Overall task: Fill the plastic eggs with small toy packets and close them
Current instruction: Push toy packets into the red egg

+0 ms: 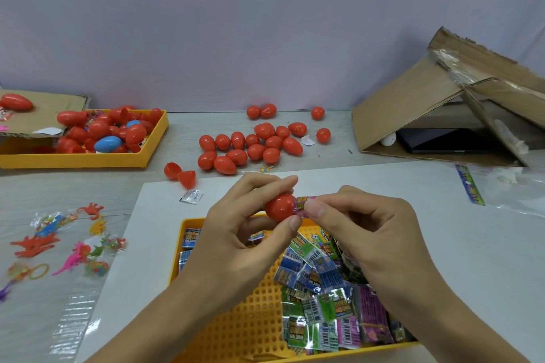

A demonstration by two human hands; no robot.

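— What are your hands doing?

— Your left hand (pixel 236 233) grips a red egg half (pixel 279 206) between thumb and fingers, above the far edge of the near yellow tray (pixel 253 309). Your right hand (pixel 362 230) pinches a pink toy packet (pixel 301 204) at the half's open mouth, partly inside it.

— Where is the rest?

— More toy packets (pixel 321 298), green, blue and purple, are heaped in that tray, on a white sheet (pixel 383 186) on the worktop (pixel 73 183). Closed red eggs (pixel 250 144) cluster farther back. Two open red halves (pixel 180 175) lie just left of them. A second yellow tray (pixel 88 159) at far left holds red eggs and a blue egg (pixel 107 144). Loose rubbery toys (pixel 59 244) lie at left, and a cardboard box (pixel 442 115) sits at far right.
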